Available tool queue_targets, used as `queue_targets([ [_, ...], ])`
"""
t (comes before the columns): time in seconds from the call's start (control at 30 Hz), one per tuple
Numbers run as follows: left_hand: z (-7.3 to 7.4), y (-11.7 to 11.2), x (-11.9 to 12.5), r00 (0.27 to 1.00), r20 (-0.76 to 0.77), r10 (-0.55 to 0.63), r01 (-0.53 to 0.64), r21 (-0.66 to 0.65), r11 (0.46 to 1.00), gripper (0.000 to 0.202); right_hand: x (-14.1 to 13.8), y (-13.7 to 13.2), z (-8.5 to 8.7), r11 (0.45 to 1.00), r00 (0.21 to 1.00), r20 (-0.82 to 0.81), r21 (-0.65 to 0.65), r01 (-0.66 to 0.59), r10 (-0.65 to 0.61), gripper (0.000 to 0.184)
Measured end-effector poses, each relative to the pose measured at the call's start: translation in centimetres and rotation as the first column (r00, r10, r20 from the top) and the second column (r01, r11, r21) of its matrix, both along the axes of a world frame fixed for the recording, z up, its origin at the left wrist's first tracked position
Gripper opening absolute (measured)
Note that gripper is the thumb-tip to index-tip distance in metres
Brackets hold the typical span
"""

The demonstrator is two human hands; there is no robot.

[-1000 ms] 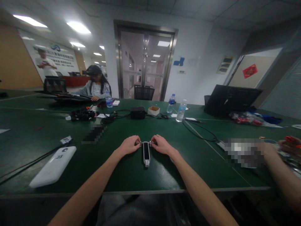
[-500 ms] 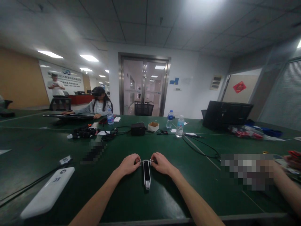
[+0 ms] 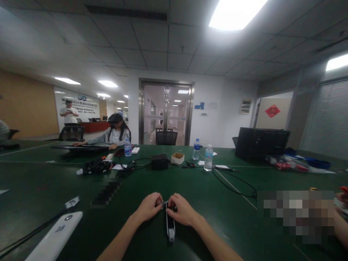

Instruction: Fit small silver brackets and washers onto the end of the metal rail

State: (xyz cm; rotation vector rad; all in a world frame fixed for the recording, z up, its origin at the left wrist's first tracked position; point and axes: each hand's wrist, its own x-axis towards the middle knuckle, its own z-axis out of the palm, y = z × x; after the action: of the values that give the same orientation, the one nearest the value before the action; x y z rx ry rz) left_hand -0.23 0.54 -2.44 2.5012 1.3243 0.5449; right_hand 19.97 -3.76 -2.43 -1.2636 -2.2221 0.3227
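A slim black and silver device lies lengthwise on the green table in front of me. Both my hands are at its far end. My left hand is curled, its fingertips pinching a small metal part at the device's top. My right hand is curled too, its fingers laid over the device's top end, touching the left hand's fingertips. What exactly sits between the fingers is too small to make out.
A white oblong case and a black cable lie at the left. Farther back are a black box, a small cardboard box, two water bottles, cables and a black case. A person sits far left; another person's arm is at the right edge.
The view has tilted upward, so the table sits lower in the frame. My right hand has slid left over the device's top end, closing the gap to my left hand.
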Motion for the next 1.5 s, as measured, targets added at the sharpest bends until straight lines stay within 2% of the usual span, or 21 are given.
queue_targets([
  [0.43,-0.1,0.0,-0.1,1.000,0.009,0.020,-0.020,0.006,1.000,0.014,-0.6,-0.3,-0.1,0.999,0.999,-0.041,-0.052,-0.016,0.014,0.020],
  [0.87,-0.7,0.6,0.0,1.000,0.024,0.014,-0.014,-0.006,1.000,0.014,-0.7,0.2,-0.2,0.999,0.998,-0.052,-0.044,-0.023,0.020,0.019],
  [1.13,-0.3,0.1,0.3,0.999,0.018,0.031,-0.031,-0.013,0.999,0.013,-0.3,0.4,-0.2,0.997,1.000,-0.031,-0.076,-0.006,0.004,0.021],
  [1.23,0.0,-0.2,0.3,0.999,0.007,0.037,-0.036,-0.017,0.999,0.014,0.3,1.2,-0.6,0.997,0.998,0.026,-0.052,0.064,-0.063,0.028],
  [1.33,0.2,-0.4,0.3,0.999,-0.010,0.050,-0.050,-0.034,0.998,0.013,1.7,2.3,-0.9,0.982,0.972,0.139,0.019,0.190,-0.191,0.039],
  [1.5,0.8,-0.9,0.2,0.999,-0.038,0.038,-0.041,-0.075,0.996,0.017,5.4,4.2,-1.3,0.910,0.863,0.291,0.135,0.391,-0.414,0.049],
])
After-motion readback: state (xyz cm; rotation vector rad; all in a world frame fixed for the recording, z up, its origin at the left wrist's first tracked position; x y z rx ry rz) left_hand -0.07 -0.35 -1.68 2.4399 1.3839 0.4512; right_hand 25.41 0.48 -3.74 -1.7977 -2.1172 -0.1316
